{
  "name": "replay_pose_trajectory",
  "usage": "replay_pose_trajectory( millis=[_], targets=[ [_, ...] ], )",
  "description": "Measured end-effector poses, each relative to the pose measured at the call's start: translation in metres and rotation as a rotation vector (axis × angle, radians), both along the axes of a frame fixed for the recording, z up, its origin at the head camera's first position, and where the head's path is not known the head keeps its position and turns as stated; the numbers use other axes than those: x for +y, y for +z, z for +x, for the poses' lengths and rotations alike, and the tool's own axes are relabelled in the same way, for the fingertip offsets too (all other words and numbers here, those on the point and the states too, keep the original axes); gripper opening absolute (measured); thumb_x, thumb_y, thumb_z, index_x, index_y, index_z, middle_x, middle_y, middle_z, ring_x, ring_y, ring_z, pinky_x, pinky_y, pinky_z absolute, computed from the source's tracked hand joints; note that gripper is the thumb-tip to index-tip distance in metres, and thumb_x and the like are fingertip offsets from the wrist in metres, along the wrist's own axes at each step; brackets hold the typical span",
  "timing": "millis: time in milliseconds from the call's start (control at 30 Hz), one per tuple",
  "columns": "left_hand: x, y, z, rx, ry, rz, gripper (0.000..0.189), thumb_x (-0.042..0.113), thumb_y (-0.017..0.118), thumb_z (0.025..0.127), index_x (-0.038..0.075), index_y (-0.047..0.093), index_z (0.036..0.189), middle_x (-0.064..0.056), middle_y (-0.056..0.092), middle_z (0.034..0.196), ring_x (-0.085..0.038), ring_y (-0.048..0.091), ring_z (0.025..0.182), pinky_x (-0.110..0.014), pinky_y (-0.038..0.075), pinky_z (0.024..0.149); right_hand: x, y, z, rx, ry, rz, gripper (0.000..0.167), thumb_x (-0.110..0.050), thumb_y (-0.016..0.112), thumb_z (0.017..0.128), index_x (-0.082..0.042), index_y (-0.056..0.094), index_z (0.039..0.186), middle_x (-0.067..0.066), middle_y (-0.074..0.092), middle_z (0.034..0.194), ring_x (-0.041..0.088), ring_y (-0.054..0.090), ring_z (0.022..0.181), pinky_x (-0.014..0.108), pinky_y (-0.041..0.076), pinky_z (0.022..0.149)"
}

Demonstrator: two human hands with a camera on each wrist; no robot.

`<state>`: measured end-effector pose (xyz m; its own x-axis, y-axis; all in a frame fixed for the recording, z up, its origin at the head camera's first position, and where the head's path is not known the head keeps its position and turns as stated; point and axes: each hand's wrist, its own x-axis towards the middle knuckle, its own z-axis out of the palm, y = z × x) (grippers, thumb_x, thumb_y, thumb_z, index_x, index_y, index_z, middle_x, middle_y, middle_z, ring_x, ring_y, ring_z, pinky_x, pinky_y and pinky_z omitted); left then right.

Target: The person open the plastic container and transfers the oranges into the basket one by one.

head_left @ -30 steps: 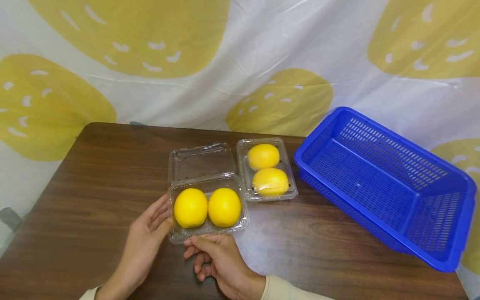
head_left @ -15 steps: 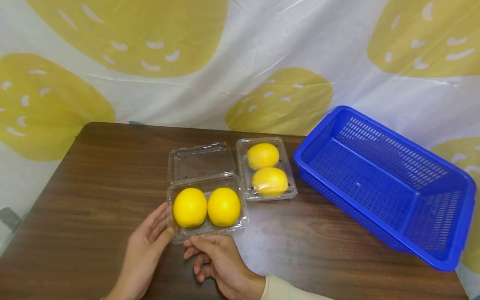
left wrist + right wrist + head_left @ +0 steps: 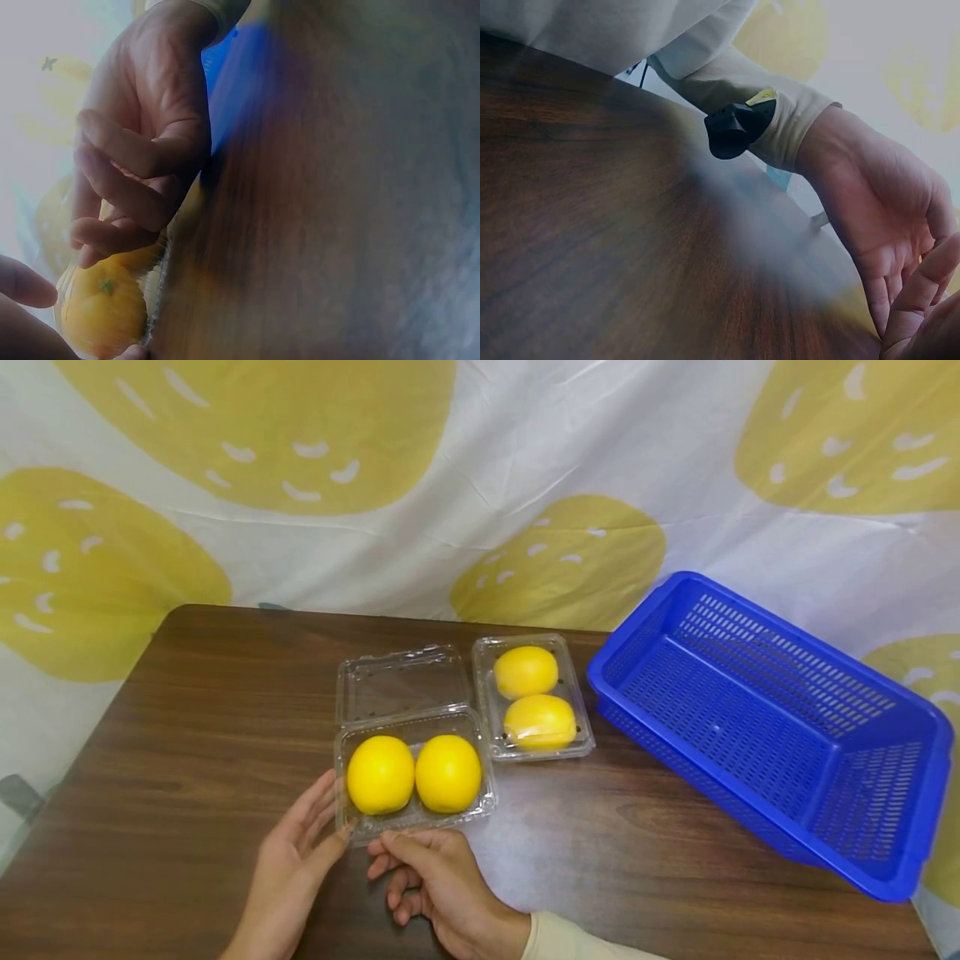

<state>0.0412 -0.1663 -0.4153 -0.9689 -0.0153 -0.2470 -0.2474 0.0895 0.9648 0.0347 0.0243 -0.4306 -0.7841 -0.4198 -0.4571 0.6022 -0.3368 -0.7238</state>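
Note:
A clear plastic clamshell box [image 3: 486, 789] lies on the table with its lid [image 3: 403, 683] folded back, away from the person. Two round yellow oranges sit side by side in it, a left orange [image 3: 380, 775] and a right orange [image 3: 448, 774]. My left hand [image 3: 288, 860] touches the box's left side with extended fingers, its thumb at the near left corner. At the near edge, my right hand [image 3: 446, 881] pinches the rim between thumb and index finger, the other fingers loosely curled. In the left wrist view, an orange [image 3: 105, 307] with a green stem mark shows below the right hand [image 3: 157, 127].
Just right of the open box lies a second clear box [image 3: 587, 745], closed over two more yellow fruits. A blue perforated basket [image 3: 712, 756] stands at the right, angled on the brown wooden table [image 3: 187, 735]. A fruit-patterned curtain [image 3: 360, 560] hangs behind the table.
My left hand has slid slightly toward the person along the box's side, its thumb now nearer the front corner. The right hand and both boxes look unmoved.

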Motion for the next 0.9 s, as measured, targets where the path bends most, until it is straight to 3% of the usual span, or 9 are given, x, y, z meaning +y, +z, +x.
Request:
replay_pose_trajectory(
  millis=[267,367,467,567,700,800,900],
  targets=[
    [0.002,-0.001,0.001,0.017,0.0,0.02,0.074,0.0,0.061,0.106,0.007,0.031,0.173,-0.022,0.038,0.174,-0.038,0.036,0.158,-0.003,0.043,0.106,0.003,0.007,0.001,0.023,0.051,0.031,0.024,-0.018,0.069,0.104,0.001,0.075,0.091,0.005,0.073,0.075,0.005,0.055,0.05,0.016,0.047,0.042],
    [0.001,-0.001,0.0,0.022,0.002,0.014,0.074,-0.001,0.061,0.106,0.008,0.03,0.173,-0.022,0.039,0.173,-0.036,0.037,0.157,-0.002,0.041,0.107,0.007,0.014,0.002,0.057,0.1,0.035,0.023,-0.016,0.068,0.102,0.004,0.075,0.093,0.006,0.074,0.076,0.006,0.057,0.05,0.016,0.048,0.042],
    [0.001,-0.001,0.0,0.026,0.004,0.007,0.075,-0.001,0.06,0.106,0.009,0.03,0.174,-0.021,0.039,0.173,-0.036,0.037,0.157,-0.002,0.041,0.107,0.012,0.02,0.001,0.153,0.149,0.057,0.029,-0.015,0.067,0.104,0.014,0.073,0.1,0.005,0.076,0.079,0.007,0.06,0.053,0.017,0.051,0.044],
    [0.001,-0.001,-0.001,0.032,-0.001,-0.002,0.076,-0.001,0.06,0.105,0.01,0.03,0.174,-0.021,0.039,0.173,-0.037,0.037,0.157,-0.002,0.04,0.106,0.017,0.026,-0.003,0.34,0.189,0.131,0.031,-0.014,0.067,0.107,0.017,0.072,0.108,0.009,0.078,0.085,0.008,0.063,0.058,0.018,0.056,0.048],
    [0.001,-0.001,-0.001,0.052,-0.014,-0.025,0.076,-0.001,0.06,0.104,0.011,0.032,0.174,-0.02,0.04,0.173,-0.039,0.038,0.157,-0.004,0.04,0.107,0.025,0.032,-0.011,0.652,0.211,0.299,0.019,-0.012,0.07,0.107,0.005,0.078,0.111,0.016,0.079,0.089,0.004,0.066,0.064,0.025,0.063,0.056],
    [0.001,-0.001,-0.002,0.063,-0.019,-0.039,0.075,-0.002,0.06,0.103,0.012,0.035,0.172,-0.019,0.041,0.173,-0.038,0.039,0.156,-0.007,0.041,0.108,0.03,0.036,-0.017,0.875,0.2,0.424,0.013,-0.009,0.072,0.104,-0.002,0.079,0.113,0.008,0.078,0.09,0.0,0.067,0.072,0.026,0.066,0.063],
    [0.001,-0.001,-0.002,0.068,-0.02,-0.051,0.074,-0.003,0.06,0.103,0.012,0.037,0.171,-0.018,0.043,0.172,-0.035,0.041,0.156,-0.007,0.041,0.108,0.033,0.04,-0.022,1.137,0.163,0.526,0.013,-0.006,0.073,0.101,-0.005,0.077,0.114,-0.001,0.076,0.095,-0.002,0.066,0.08,0.018,0.063,0.07]
  ],
)
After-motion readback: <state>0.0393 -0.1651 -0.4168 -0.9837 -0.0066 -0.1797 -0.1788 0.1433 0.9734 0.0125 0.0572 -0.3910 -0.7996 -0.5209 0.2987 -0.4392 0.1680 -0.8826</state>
